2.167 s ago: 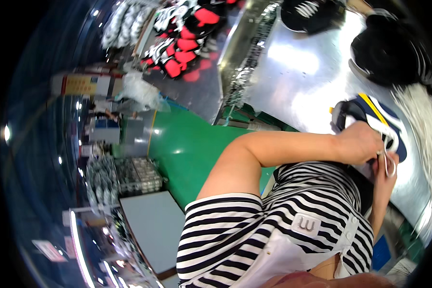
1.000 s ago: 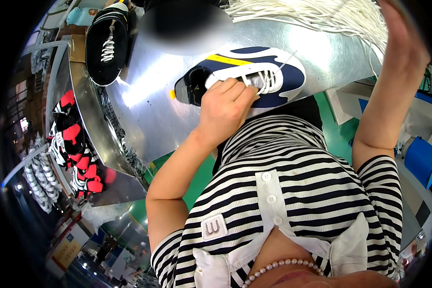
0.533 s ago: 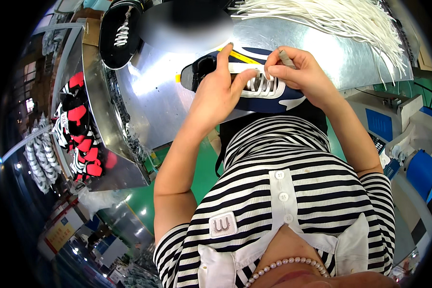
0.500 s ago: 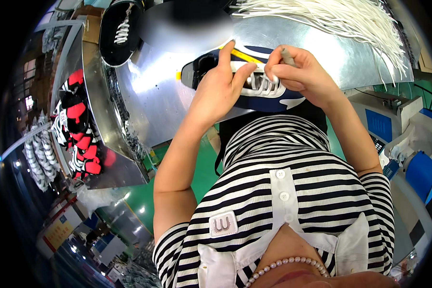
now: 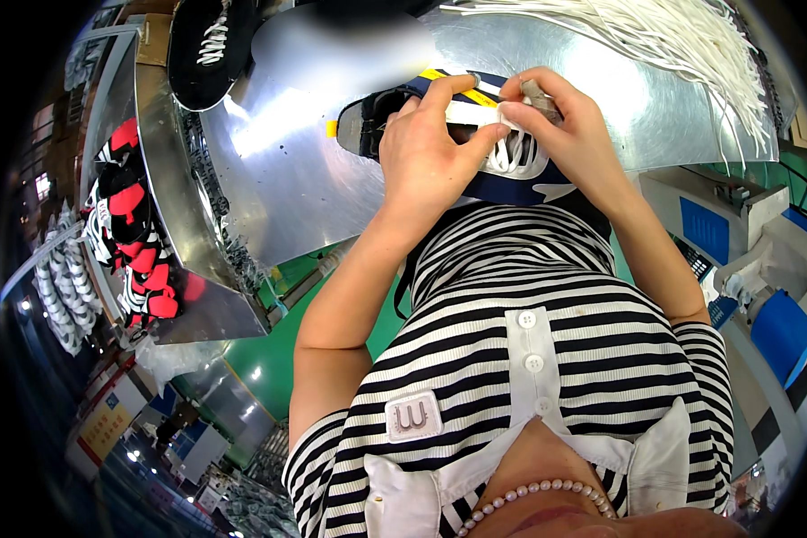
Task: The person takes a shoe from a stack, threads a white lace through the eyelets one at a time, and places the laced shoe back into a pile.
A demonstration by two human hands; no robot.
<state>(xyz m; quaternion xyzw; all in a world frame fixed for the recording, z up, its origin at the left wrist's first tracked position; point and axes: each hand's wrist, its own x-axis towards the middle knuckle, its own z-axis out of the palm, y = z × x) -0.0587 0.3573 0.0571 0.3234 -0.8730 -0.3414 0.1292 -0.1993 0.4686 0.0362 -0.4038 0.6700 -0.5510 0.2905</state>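
Note:
A navy shoe (image 5: 502, 187) with white and yellow trim lies sideways on the metal table, its dark heel opening to the left. White shoelace (image 5: 517, 154) runs in loops across its eyelets. My left hand (image 5: 432, 152) grips the upper around the opening, thumb by the eyelet strip and index finger on the far side. In my right hand (image 5: 569, 130), thumb and index finger pinch the lace close to the left thumb. A grey-brown wrap (image 5: 542, 100) covers one right finger. The lace's tip is hidden by the fingers.
White laces (image 5: 637, 40) lie in a large bundle at the far right of the metal table (image 5: 278, 197). A black shoe with white laces (image 5: 211, 54) sits far left. Red, black and white shoe pieces (image 5: 134, 224) are piled beyond the left edge. A grey machine (image 5: 722, 220) stands at right.
My right hand has shifted left along the shoe, closer to my left thumb. The left index finger now bends over the far side. The whole view has shifted slightly.

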